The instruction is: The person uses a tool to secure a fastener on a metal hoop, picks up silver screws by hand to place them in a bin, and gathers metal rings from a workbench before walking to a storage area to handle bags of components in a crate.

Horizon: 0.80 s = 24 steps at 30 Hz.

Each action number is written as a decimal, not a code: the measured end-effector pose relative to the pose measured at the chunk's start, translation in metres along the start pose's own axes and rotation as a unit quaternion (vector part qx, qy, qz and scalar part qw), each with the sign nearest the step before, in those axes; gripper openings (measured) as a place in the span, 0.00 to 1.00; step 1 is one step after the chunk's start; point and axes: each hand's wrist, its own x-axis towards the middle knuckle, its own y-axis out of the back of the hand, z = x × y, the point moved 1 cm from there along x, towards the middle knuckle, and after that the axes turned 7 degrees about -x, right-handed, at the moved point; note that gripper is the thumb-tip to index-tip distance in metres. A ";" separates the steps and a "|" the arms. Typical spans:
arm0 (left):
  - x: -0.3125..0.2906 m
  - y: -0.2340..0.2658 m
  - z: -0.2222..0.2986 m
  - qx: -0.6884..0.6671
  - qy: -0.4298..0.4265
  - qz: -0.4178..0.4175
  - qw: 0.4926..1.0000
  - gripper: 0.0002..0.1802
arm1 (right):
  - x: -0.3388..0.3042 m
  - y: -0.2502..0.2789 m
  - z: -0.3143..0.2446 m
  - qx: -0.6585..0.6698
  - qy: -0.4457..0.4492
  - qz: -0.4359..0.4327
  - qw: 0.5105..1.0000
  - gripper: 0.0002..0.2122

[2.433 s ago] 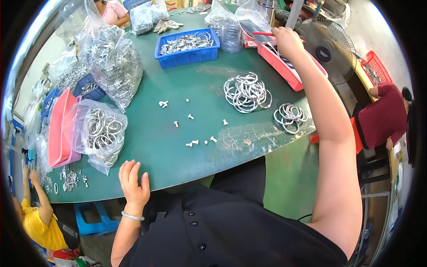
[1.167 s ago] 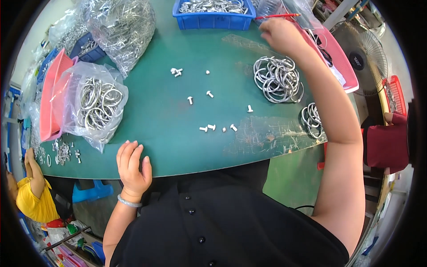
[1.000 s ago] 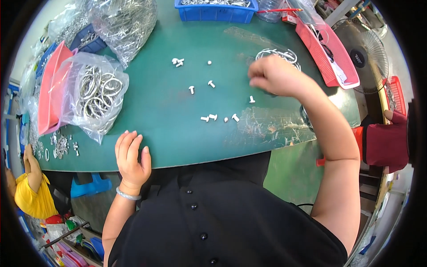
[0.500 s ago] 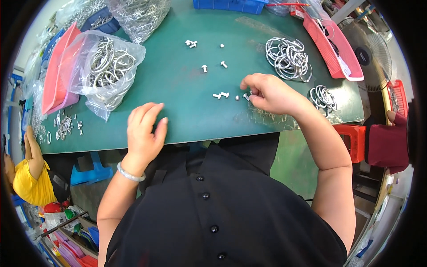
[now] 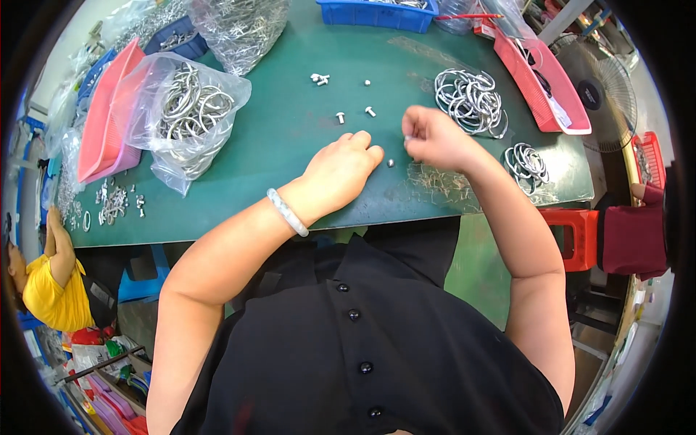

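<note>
Resting palm-down near the table's front edge, left hand, fingers curled loosely, grasping nothing visible. Small silver metal screw lies just beside its fingertips on the dark green tabletop. Right hand: fingers clenched around a tiny pale piece, identity cannot be told. Screw judged light, rigid, smooth, apt to roll; best pinched across its head with two fingertips. Beyond: scattered white and silver screws; loose pile of silver wire rings to the right; clear plastic bag of metal rings to the left. Farthest: blue plastic bin, pink plastic tray.
</note>
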 end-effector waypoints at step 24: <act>-0.031 0.009 -0.047 -0.887 0.243 0.150 0.362 0.09 | 0.069 -0.005 -0.082 -0.073 0.122 -0.038 0.989 0.06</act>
